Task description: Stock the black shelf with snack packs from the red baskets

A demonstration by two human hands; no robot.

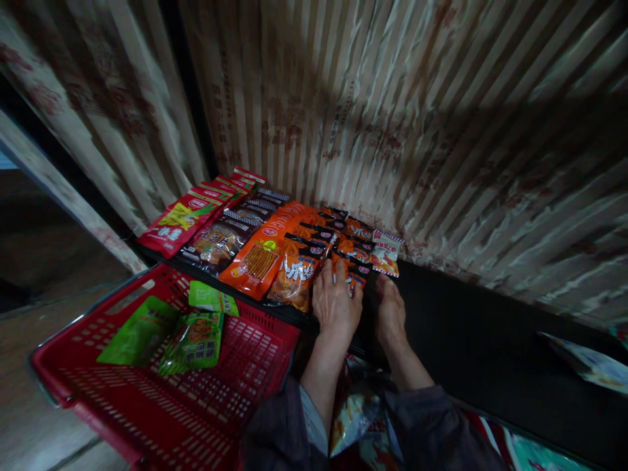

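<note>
My left hand [336, 302] rests with its fingers stretched over the front orange-and-black snack bag [356, 271] in a row. To the right of that row my right hand [391, 311] is held over the dark shelf, palm turned inward and fingers loosely extended. A white-and-red snack bag [386, 254] lies just beyond its fingertips. Left of my left hand lies a neighbouring row of orange-and-black bags [296, 273]. My left hand covers part of the bag below it, and the undersides of my fingers are hidden.
Pretzel-stick bags [260, 260], brown bags [216, 243] and red bags [176, 222] line the black shelf [456, 327]. Below stands a red basket [161, 405] holding green bags [193, 343]. More packets [356, 422] lie beneath my forearms. A patterned curtain [304, 98] hangs behind.
</note>
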